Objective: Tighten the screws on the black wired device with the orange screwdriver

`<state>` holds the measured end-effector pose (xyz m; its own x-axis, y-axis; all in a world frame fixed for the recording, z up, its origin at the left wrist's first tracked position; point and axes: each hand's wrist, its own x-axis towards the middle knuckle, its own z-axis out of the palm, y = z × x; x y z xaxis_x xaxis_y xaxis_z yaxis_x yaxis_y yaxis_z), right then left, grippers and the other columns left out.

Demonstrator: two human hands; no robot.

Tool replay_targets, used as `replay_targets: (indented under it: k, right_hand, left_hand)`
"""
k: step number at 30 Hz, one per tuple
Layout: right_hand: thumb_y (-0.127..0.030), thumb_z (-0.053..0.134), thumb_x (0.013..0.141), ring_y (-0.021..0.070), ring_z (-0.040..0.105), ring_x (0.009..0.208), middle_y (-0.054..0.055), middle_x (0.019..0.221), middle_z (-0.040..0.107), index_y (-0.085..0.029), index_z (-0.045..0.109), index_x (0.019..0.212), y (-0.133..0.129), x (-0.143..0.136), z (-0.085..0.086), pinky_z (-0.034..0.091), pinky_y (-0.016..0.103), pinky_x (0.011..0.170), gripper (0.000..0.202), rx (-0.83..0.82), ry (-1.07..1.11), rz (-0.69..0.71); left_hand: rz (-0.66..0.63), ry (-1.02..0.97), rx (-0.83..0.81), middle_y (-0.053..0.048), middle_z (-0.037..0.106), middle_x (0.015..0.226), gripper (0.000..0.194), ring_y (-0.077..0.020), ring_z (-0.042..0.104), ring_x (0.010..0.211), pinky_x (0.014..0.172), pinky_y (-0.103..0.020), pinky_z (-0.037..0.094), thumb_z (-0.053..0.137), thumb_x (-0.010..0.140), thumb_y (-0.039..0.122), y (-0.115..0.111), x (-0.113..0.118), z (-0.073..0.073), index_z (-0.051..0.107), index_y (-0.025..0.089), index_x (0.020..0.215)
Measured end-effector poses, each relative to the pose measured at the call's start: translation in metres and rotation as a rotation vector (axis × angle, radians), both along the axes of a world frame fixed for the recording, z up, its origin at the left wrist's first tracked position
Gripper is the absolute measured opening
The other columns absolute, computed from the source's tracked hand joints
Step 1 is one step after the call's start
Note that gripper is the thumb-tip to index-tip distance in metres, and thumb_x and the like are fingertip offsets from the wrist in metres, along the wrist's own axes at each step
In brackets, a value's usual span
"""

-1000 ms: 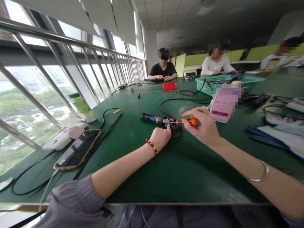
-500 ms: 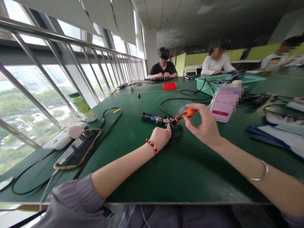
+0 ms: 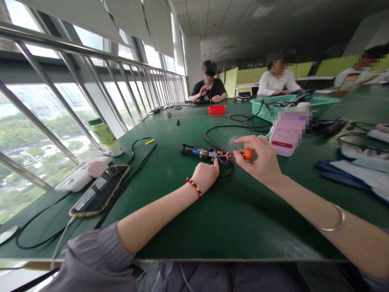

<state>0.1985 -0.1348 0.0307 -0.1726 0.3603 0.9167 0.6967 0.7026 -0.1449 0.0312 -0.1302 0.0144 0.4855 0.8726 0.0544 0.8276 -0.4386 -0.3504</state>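
A black cylindrical device (image 3: pixel 194 151) with a blue band lies on the green table, its right end opened up with small wires and parts showing. My left hand (image 3: pixel 206 175), fingers curled, grips that end from the near side with a fingertip pressed on it. Closed on the orange-and-black handle of a screwdriver (image 3: pixel 246 154) is my right hand (image 3: pixel 259 158). The screwdriver lies nearly level, and its thin shaft reaches left to the device's open end. Whether the tip sits in a screw is too small to tell. A black cable (image 3: pixel 209 132) loops behind the device.
At the right, a phone showing a timer (image 3: pixel 285 136) leans before a green basket (image 3: pixel 261 111) of cables. White-and-blue gloves (image 3: pixel 358 174) lie farther right. On the left are another phone (image 3: pixel 100 190), a cup (image 3: pixel 106 138) and a white case (image 3: pixel 75 176). A red tray (image 3: pixel 216 110) stands farther back.
My right hand has shifted slightly, and the screwdriver handle has dropped from a raised tilt to nearly level. My left hand and the device stay put. The person opposite has raised one hand.
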Motion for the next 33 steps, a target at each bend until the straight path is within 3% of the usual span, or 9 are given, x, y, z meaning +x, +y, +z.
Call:
replay_targets:
  k: [3, 7, 13, 18, 23, 28, 33]
  right_hand:
    - [-0.028, 0.059, 0.078, 0.0185, 0.055, 0.063, -0.002, 0.064, 0.062, -0.025, 0.06, 0.085, 0.0, 0.0004, -0.0005, 0.046, 0.034, 0.07, 0.008, 0.006, -0.013, -0.012]
    - [-0.022, 0.058, 0.076, 0.0195, 0.061, 0.075, 0.003, 0.086, 0.068, -0.021, 0.058, 0.105, 0.0006, 0.001, -0.0005, 0.047, 0.035, 0.076, 0.029, 0.035, -0.008, 0.029]
    - [-0.028, 0.058, 0.08, 0.0179, 0.057, 0.063, -0.001, 0.064, 0.065, -0.024, 0.06, 0.083, 0.0008, 0.0005, -0.0009, 0.046, 0.034, 0.073, 0.005, 0.038, -0.043, -0.009]
    - [-0.021, 0.058, 0.077, 0.0193, 0.062, 0.077, 0.004, 0.089, 0.069, -0.02, 0.057, 0.106, 0.001, 0.0001, 0.0002, 0.048, 0.035, 0.078, 0.029, 0.065, -0.017, 0.024]
    - [-0.026, 0.059, 0.079, 0.0188, 0.058, 0.065, -0.002, 0.062, 0.064, -0.023, 0.06, 0.086, 0.0019, 0.0005, -0.0014, 0.047, 0.035, 0.073, 0.007, 0.047, -0.051, 0.0]
    - [-0.021, 0.058, 0.077, 0.0193, 0.062, 0.077, 0.003, 0.089, 0.07, -0.021, 0.057, 0.106, 0.0023, 0.0011, -0.0012, 0.048, 0.036, 0.079, 0.029, 0.071, -0.03, 0.021]
    - [-0.023, 0.059, 0.079, 0.0176, 0.059, 0.064, -0.003, 0.065, 0.066, -0.024, 0.059, 0.084, 0.0009, -0.0004, -0.0003, 0.047, 0.037, 0.08, 0.006, 0.075, -0.058, 0.018]
  left_hand:
    - [-0.005, -0.001, -0.007, -0.016, 0.07, 0.071, 0.047, -0.0226, 0.071, 0.073, 0.059, -0.025, 0.046, 0.038, 0.092, 0.002, 0.0003, 0.0001, 0.0005, 0.04, 0.001, 0.139]
    - [-0.003, 0.003, -0.015, -0.016, 0.07, 0.071, 0.049, -0.0233, 0.071, 0.075, 0.059, -0.025, 0.046, 0.038, 0.091, 0.001, 0.0012, 0.0001, 0.0002, 0.039, 0.0, 0.14]
    - [-0.008, -0.015, 0.004, -0.015, 0.07, 0.07, 0.046, -0.0216, 0.071, 0.07, 0.059, -0.025, 0.047, 0.039, 0.092, 0.003, 0.0021, -0.0006, -0.0025, 0.041, 0.002, 0.138]
    - [-0.001, 0.013, -0.013, -0.015, 0.07, 0.07, 0.049, -0.0226, 0.071, 0.072, 0.058, -0.025, 0.046, 0.038, 0.091, 0.002, 0.0021, -0.0006, -0.0016, 0.038, 0.001, 0.14]
    - [-0.008, 0.021, -0.019, -0.016, 0.071, 0.074, 0.048, -0.0222, 0.071, 0.075, 0.058, -0.025, 0.046, 0.036, 0.092, 0.002, 0.0012, -0.0007, -0.0005, 0.038, 0.0, 0.14]
    - [-0.006, 0.028, -0.033, -0.016, 0.07, 0.073, 0.049, -0.023, 0.071, 0.075, 0.058, -0.025, 0.046, 0.036, 0.092, 0.001, 0.0011, -0.0002, -0.0002, 0.036, -0.001, 0.141]
    - [-0.005, 0.016, -0.023, -0.016, 0.07, 0.073, 0.048, -0.0225, 0.071, 0.074, 0.059, -0.025, 0.046, 0.037, 0.092, 0.001, 0.0008, 0.0004, 0.0013, 0.038, 0.0, 0.14]
